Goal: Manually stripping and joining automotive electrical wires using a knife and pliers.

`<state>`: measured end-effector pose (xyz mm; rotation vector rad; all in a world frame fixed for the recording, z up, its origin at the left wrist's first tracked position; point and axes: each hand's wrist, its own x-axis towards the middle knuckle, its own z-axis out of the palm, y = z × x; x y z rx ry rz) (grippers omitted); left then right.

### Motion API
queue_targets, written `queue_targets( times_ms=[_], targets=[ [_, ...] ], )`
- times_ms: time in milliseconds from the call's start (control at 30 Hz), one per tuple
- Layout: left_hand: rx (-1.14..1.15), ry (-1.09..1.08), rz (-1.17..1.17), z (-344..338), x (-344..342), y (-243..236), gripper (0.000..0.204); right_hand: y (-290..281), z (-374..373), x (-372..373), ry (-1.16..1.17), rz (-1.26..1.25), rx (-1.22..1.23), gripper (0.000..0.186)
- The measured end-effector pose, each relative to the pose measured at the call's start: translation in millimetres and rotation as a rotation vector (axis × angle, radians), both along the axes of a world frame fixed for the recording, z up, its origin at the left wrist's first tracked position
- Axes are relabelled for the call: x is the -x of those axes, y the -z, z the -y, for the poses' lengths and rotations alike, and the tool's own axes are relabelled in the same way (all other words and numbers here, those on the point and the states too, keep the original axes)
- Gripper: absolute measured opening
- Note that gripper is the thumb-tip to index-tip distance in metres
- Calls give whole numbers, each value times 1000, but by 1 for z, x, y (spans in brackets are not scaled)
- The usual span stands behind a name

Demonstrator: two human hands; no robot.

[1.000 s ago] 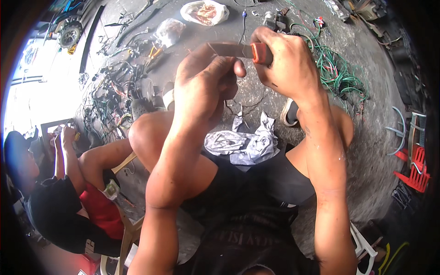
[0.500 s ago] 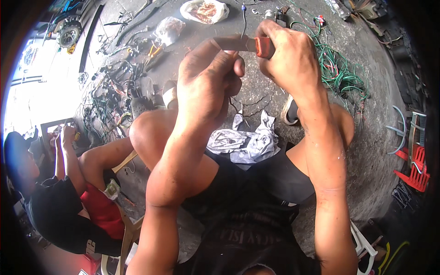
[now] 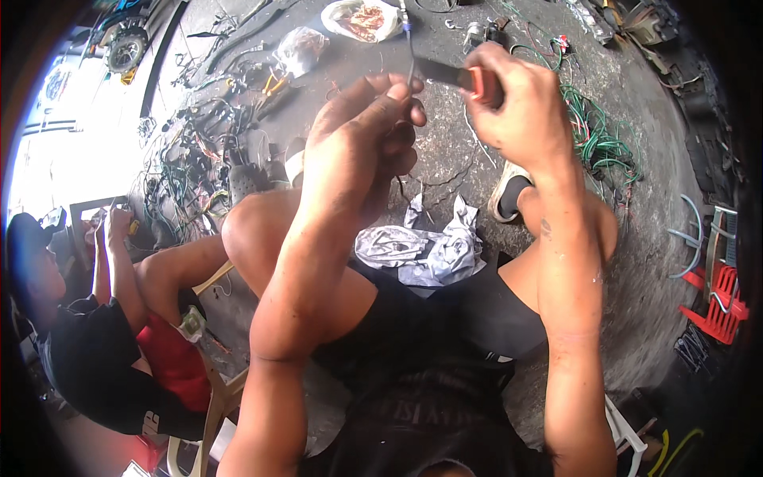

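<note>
My left hand (image 3: 358,127) is closed, pinching a thin dark wire (image 3: 411,52) between thumb and fingers. The wire rises from the fingertips and has a small blue piece partway up. My right hand (image 3: 524,107) grips a knife (image 3: 442,73) by its orange-red and dark handle. Its dark flat blade points left, with the tip close beside the wire just above my left fingertips; whether they touch I cannot tell. Lower down, a crumpled grey-white cloth (image 3: 425,250) lies on the floor between my legs.
A pile of stripped wiring (image 3: 191,159) spreads on the left floor, and a tangle of green wires (image 3: 596,139) lies at right. A white bag with copper-coloured strands (image 3: 363,20) and a clear plastic bag (image 3: 302,49) are ahead. Another person (image 3: 95,342) sits at left, hands raised.
My right hand has moved slightly right and down, drawing the knife away from my left fingers. The wire now shows more plainly above my left hand, which still pinches it.
</note>
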<state>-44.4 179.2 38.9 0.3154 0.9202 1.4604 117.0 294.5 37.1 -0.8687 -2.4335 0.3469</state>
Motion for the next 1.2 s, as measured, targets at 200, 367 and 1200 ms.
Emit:
queue_targets(
  times_ms=[200,367,1200],
  targets=[
    [-68,-15,-39,-3,-3,3,16,7,5,9,-27,31,-39,24],
    [-87,-13,-93,-3,-6,3,17,3,7,11,-36,9,-5,24],
    [13,-40,-93,2,-7,3,24,-10,-45,-18,746,71,-122,28]
  ],
)
